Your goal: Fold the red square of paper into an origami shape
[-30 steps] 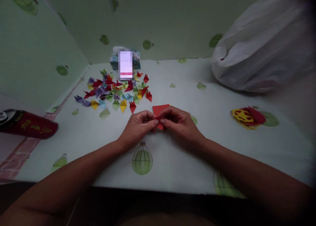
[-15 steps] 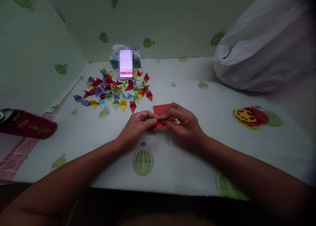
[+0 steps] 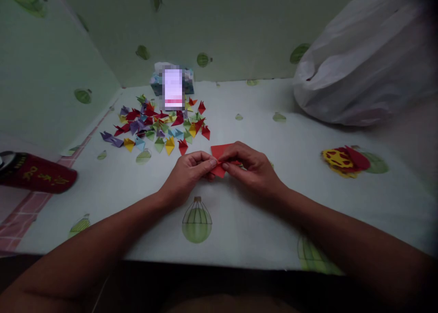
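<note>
A small piece of red paper [image 3: 220, 151], partly folded, is held low over the table between my two hands. My left hand [image 3: 195, 169] pinches its left edge between thumb and curled fingers. From the right, my right hand [image 3: 248, 164] pinches the paper close to the left thumb, its fingertips almost meeting the other hand's. Fingers cover much of the paper, so its exact folds are hidden. Beyond my left hand lies a spread of small folded paper cranes [image 3: 159, 128] in red, purple, yellow, green and blue.
A phone [image 3: 173, 88] with a blurred, lit screen leans against a tissue box [image 3: 189, 81] at the back. A dark red can [image 3: 37, 172] is at the left edge. Red and yellow cut-out pieces [image 3: 345, 161] lie to the right, below a big white plastic bag [image 3: 356, 75].
Both hands keep their pinch on the red paper, with the right thumb and fingers shifted slightly along it. The whole view has drifted a little.
</note>
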Demonstrator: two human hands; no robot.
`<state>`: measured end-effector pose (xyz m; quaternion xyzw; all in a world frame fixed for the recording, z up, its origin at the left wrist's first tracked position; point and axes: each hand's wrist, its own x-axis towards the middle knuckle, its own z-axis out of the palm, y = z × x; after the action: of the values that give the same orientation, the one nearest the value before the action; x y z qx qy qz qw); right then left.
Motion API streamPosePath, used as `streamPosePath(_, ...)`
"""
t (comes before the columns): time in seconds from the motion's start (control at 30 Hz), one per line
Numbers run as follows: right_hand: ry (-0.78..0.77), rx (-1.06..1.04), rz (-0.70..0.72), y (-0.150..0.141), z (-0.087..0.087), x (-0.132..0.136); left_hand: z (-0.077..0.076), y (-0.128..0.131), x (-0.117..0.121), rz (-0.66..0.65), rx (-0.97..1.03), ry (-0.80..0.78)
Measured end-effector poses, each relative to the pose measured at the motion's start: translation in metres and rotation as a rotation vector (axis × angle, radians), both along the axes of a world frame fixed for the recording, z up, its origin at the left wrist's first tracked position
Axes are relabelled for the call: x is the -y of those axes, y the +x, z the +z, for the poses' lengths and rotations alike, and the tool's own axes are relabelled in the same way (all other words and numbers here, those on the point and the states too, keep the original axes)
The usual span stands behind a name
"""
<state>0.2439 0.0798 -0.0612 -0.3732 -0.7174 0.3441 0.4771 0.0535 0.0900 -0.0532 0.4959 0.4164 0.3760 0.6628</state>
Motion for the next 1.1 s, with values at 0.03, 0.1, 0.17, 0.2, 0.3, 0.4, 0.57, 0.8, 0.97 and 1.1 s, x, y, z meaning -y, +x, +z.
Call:
streamPosePath(0.03,-0.081,-0.043,0.011,0.0001,0.0006,-0.0004,0.0009,0.0,-0.0003,0.016,-0.01,0.012)
streamPosePath(0.1,-0.23,-0.136,0.04,0.0006,0.0017,-0.0014,0.0023,0.0002,-0.0008,0.044,-0.019,0.033)
streamPosePath(0.17,-0.329,-0.203,0.052,0.0012,0.0024,-0.0024,0.003,0.0004,-0.0011,0.059,-0.018,0.05)
streamPosePath(0.2,-0.359,-0.225,0.053,0.0013,0.0026,-0.0028,0.0029,0.0005,-0.0012,0.063,-0.018,0.056)
streamPosePath(0.3,-0.421,-0.274,0.066,0.0005,0.002,-0.0029,0.0021,0.0005,-0.0012,0.062,-0.028,0.063)
streamPosePath(0.4,-0.456,-0.324,0.082,-0.0016,0.0011,-0.002,0.0014,0.0005,-0.0011,0.066,-0.049,0.071)
streamPosePath(0.57,-0.435,-0.306,0.074,-0.0034,0.0024,-0.0011,0.0016,0.0005,-0.0005,0.05,-0.053,0.069)
streamPosePath(0.8,-0.362,-0.259,0.008,-0.0033,0.0009,-0.0012,-0.0022,-0.0003,-0.0011,-0.003,-0.047,0.007)
streamPosePath(0.97,-0.35,-0.237,0.029,-0.0048,-0.001,0.0007,-0.0031,0.0004,-0.0015,-0.012,-0.073,0.016)
streamPosePath(1.1,-0.344,-0.203,0.007,-0.0058,-0.0012,0.0019,-0.0004,0.0011,-0.0014,-0.005,-0.08,0.001)
